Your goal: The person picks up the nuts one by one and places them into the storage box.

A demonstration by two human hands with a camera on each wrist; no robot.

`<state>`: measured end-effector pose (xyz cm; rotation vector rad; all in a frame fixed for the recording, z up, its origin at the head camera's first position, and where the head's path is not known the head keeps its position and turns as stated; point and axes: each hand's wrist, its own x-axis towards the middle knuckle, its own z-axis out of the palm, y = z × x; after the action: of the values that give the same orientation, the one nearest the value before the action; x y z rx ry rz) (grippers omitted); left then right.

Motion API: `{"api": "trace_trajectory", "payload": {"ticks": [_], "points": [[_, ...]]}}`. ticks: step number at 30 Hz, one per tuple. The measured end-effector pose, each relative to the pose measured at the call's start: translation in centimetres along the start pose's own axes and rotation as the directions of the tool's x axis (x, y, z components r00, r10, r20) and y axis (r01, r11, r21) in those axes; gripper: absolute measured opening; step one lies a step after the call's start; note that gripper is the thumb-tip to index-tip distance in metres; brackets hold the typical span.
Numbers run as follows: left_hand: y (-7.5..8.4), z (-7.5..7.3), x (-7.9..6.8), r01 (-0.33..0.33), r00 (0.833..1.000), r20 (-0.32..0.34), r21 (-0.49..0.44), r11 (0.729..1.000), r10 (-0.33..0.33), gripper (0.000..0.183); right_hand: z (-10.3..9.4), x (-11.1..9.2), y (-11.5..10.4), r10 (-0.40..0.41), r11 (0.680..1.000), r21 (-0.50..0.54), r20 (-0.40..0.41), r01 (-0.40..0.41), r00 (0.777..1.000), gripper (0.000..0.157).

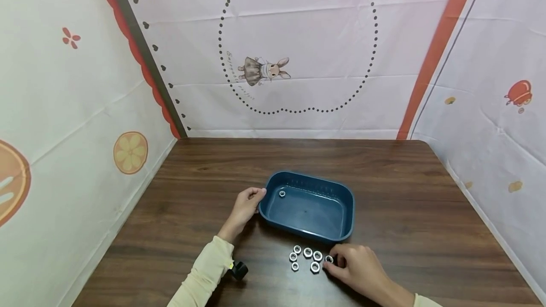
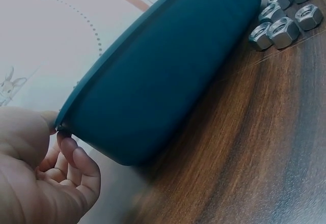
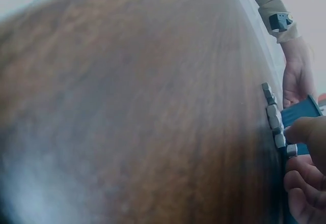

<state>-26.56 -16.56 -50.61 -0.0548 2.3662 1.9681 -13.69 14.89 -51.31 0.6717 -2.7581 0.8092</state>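
A blue rectangular plastic tray stands on the table with one metal hex nut inside, near its far left corner. My left hand pinches the tray's rim at the left end, thumb above and curled fingers below, as the left wrist view shows for the left hand. In front of the tray lie several loose hex nuts of differing sizes. To their right, my right hand holds a nut between thumb and index finger, low at the tabletop. The right wrist view shows this nut beside the thumb.
Everything rests on a dark wood-grain table. Printed cloth hangs behind it and along both sides. A black wrist camera sits on the left sleeve, just above the tabletop.
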Motion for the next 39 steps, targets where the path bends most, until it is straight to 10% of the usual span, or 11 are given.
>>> {"api": "trace_trajectory", "payload": {"ticks": [25,33,39], "points": [[0.1,0.0,-0.3,0.000,1.000,-0.002,0.025,1.000,0.000,0.038,-4.3,1.0,-1.9,-0.102,0.991,0.071,-0.179,0.116,0.979,0.017],[2.8,0.0,-2.2,-0.014,1.000,0.016,0.018,1.000,0.014,0.035,-7.1,4.5,-1.9,-0.030,0.989,0.144,-0.096,0.043,0.995,0.011],[1.4,-0.2,-1.3,0.017,1.000,0.015,0.017,1.000,-0.017,0.035,-7.7,8.3,-0.3,-0.074,0.976,0.206,0.041,0.064,0.996,0.011]]}}
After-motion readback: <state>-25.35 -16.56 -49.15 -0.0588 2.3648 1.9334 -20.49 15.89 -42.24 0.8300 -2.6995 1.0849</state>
